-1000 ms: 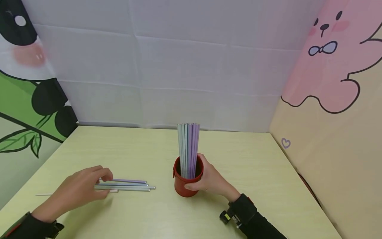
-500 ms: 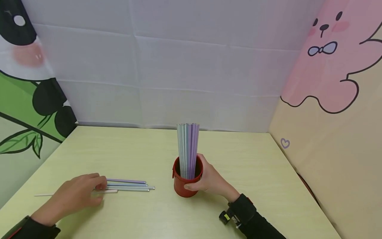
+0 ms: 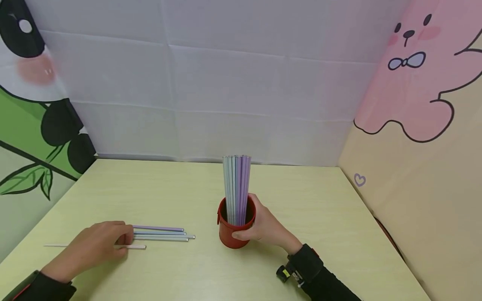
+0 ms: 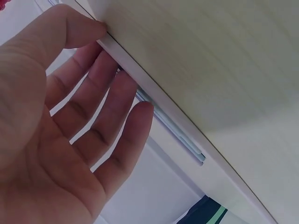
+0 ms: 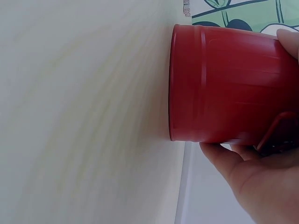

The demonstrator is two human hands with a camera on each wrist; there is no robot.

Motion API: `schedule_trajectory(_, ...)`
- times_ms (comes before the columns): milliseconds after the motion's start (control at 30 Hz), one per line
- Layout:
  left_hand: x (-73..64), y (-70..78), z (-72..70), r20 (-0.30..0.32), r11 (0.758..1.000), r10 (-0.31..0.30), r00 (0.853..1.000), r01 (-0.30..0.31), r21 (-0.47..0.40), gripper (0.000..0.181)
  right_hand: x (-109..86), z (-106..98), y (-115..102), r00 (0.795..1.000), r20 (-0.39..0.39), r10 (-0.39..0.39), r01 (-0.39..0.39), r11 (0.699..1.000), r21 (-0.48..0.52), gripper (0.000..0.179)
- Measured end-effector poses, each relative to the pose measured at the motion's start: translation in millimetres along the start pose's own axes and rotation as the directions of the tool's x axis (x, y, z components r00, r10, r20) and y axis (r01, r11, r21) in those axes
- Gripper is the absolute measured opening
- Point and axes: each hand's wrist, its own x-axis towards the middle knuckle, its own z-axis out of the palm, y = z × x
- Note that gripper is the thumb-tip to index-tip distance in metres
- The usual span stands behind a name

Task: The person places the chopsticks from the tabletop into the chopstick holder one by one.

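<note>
My left hand is low over the left of the table. It pinches a slim white stick between thumb and fingertips; the left wrist view shows this white stick crossing diagonally under the fingertips. Just beyond it lie several pencil-like sticks, pale blue and purple, partly hidden by the hand. A red bucket-shaped cup stands upright, holding a bundle of pale blue and purple sticks. My right hand grips the cup from its right side. In the right wrist view, the red cup rests on the tabletop.
The pale wooden table reaches back to a grey-white cloth wall. Side panels with cartoon drawings stand at left and right, the right one bearing a pink bear.
My left hand has come down and slightly left onto the white stick, which has shifted nearer, away from the other sticks. The right hand and the cup have stayed in place.
</note>
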Motion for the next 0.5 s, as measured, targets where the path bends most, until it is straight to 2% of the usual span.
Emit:
schedule_trajectory(367, 4.8, -5.1, 0.1, -0.001, 0.995, 0.095, 0.995, -0.095, -0.013, 0.031, -0.1, -0.1, -1.3, 1.0, -0.002, -0.001, 0.001, 1.0, 0.006, 0.089)
schedule_trajectory(433, 5.9, -5.2, -1.2, -0.033, 0.991, 0.131, 0.991, -0.131, -0.013, 0.032, -0.4, 0.0, -1.7, 1.0, -0.008, 0.002, -0.002, 1.0, 0.003, 0.088)
schedule_trajectory(500, 7.4, -4.3, -3.9, -0.088, 0.984, 0.177, 0.98, -0.178, -0.007, 0.034, -0.8, 0.0, -2.3, 1.0, -0.015, 0.007, -0.007, 1.0, -0.001, 0.087)
